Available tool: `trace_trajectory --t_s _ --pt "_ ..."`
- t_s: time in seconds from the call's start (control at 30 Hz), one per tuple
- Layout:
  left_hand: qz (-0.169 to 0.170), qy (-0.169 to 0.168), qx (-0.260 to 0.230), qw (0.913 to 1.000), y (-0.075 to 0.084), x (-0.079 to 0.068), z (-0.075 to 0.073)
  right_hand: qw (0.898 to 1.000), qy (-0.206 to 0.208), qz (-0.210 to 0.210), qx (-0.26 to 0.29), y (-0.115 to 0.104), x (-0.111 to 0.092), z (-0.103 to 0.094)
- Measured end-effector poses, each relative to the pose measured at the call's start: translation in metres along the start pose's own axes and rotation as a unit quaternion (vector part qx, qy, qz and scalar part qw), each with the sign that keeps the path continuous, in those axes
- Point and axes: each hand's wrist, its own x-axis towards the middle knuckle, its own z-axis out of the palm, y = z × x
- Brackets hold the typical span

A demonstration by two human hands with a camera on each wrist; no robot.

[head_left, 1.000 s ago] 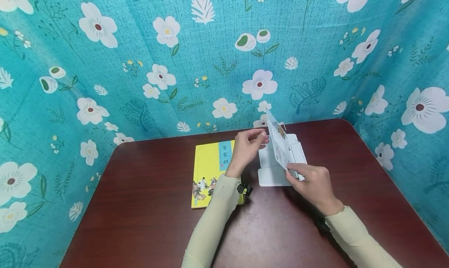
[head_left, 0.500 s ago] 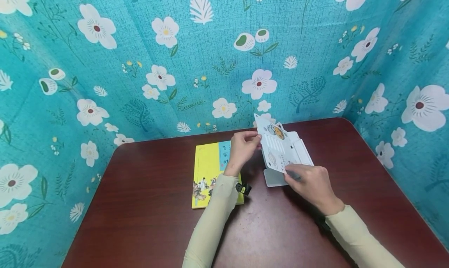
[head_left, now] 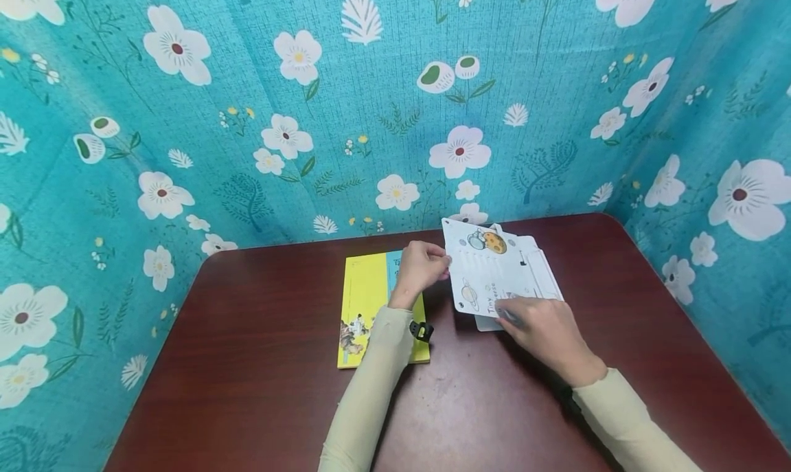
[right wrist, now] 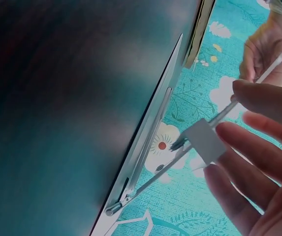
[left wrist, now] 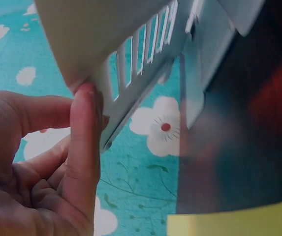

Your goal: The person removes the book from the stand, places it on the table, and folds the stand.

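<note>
A white folding book stand (head_left: 472,273) sits at the right rear of the table, its slotted panel printed with planets and lettering. The panel leans up at an angle over the flat base plate (head_left: 489,323). My left hand (head_left: 420,274) pinches the panel's left edge between thumb and fingers. At the front lower corner, my right hand (head_left: 548,326) grips the panel. The left wrist view shows the panel's back and its row of slots (left wrist: 141,51). In the right wrist view, a metal support arm (right wrist: 155,174) joins panel and base, and a small white tab (right wrist: 207,141) lies by the fingers.
A yellow book (head_left: 364,286) with a blue title strip lies left of the stand, partly under the left forearm. A blue floral curtain (head_left: 346,204) hangs behind the dark red wooden table (head_left: 259,334).
The stand's panel has swung from nearly upright down to the left, so its printed face now shows. My left hand has shifted slightly left and down, and now pinches the edge.
</note>
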Motion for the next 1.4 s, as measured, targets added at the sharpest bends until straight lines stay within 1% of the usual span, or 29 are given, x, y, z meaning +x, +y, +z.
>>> trace_trajectory --t_s 0.13,0.33,0.5,0.7,0.93,1.1,1.23,1.4 --pt "-0.020 -0.011 0.035 0.9991 -0.007 0.004 -0.001 1.000 -0.028 0.004 -0.001 -0.001 0.000 0.000" --pt "-0.034 -0.025 0.087 0.9953 -0.019 0.006 -0.002 0.998 -0.065 0.002 0.001 -0.004 0.001 0.000" --pt "-0.044 -0.026 0.108 0.9928 -0.027 0.004 0.000 0.997 -0.080 0.004 0.003 -0.007 -0.001 0.002" --pt "-0.047 -0.032 0.121 0.9910 -0.031 0.003 0.002 0.995 -0.096 0.011 0.006 -0.008 -0.005 0.002" --pt "-0.050 -0.034 0.132 0.9894 -0.035 0.006 0.003 0.994 -0.105 0.012 0.011 -0.005 -0.003 0.001" --pt "-0.055 -0.040 0.129 0.9893 -0.037 0.006 0.002 0.994 -0.108 0.013 0.011 -0.006 -0.002 0.000" --pt "-0.064 -0.046 0.126 0.9890 -0.038 0.006 0.003 0.992 -0.120 0.021 0.015 -0.006 -0.003 -0.001" --pt "-0.064 -0.051 0.125 0.9887 -0.040 0.007 0.004 0.991 -0.126 0.031 0.020 -0.004 -0.004 -0.001"
